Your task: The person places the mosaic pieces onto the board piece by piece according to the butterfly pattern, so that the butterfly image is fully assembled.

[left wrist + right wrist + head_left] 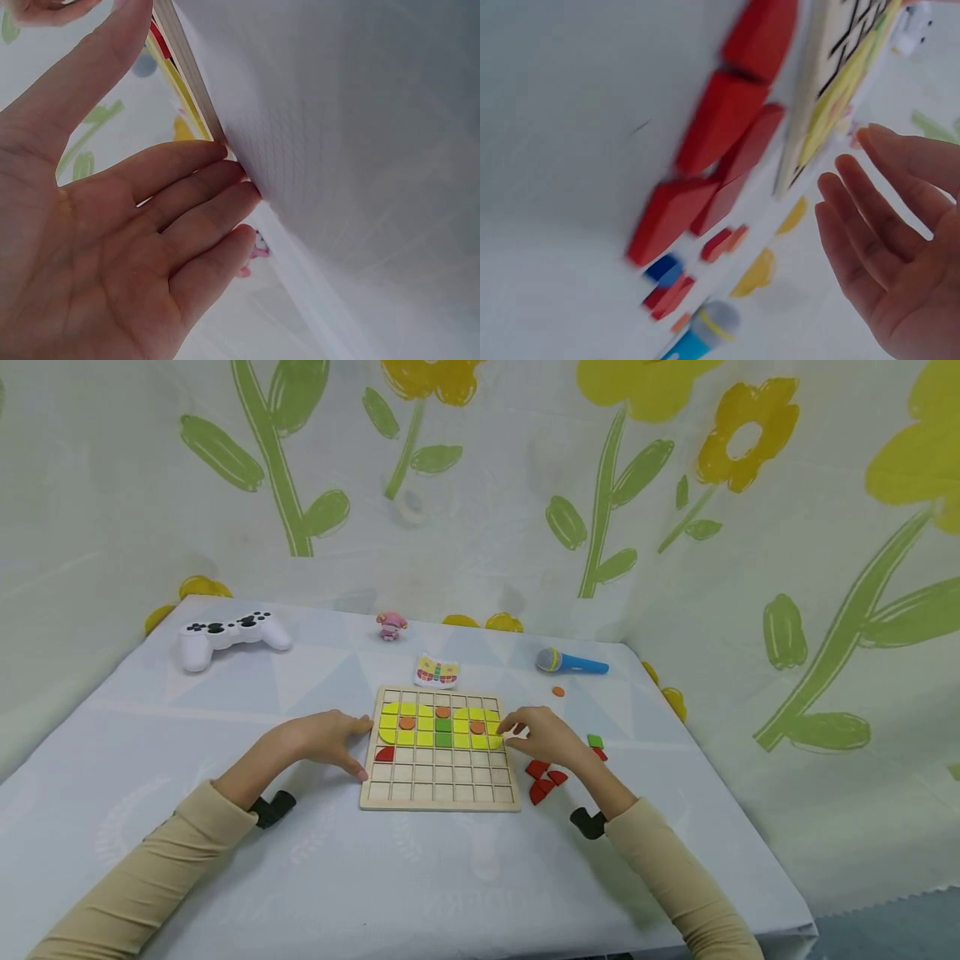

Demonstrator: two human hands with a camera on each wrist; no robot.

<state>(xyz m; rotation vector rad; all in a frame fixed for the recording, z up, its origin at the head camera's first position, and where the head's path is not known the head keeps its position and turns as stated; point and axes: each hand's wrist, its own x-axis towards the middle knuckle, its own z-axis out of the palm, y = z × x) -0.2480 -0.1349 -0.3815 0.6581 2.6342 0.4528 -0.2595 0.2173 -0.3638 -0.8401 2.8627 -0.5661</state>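
A wooden grid board lies on the table. Yellow pieces fill much of its upper rows, with orange discs and green squares among them. One red rounded piece sits below the yellow ones at the left. My left hand steadies the board's left edge, thumb and fingers spread along its side. At the right edge hovers my right hand, fingers loosely bent beside the yellow pieces. In the right wrist view nothing shows between the right hand's fingers.
Several loose red pieces lie right of the board, with a green piece and an orange disc farther back. Behind stand a butterfly pattern card, a pink figurine, a white game controller and a toy microphone.
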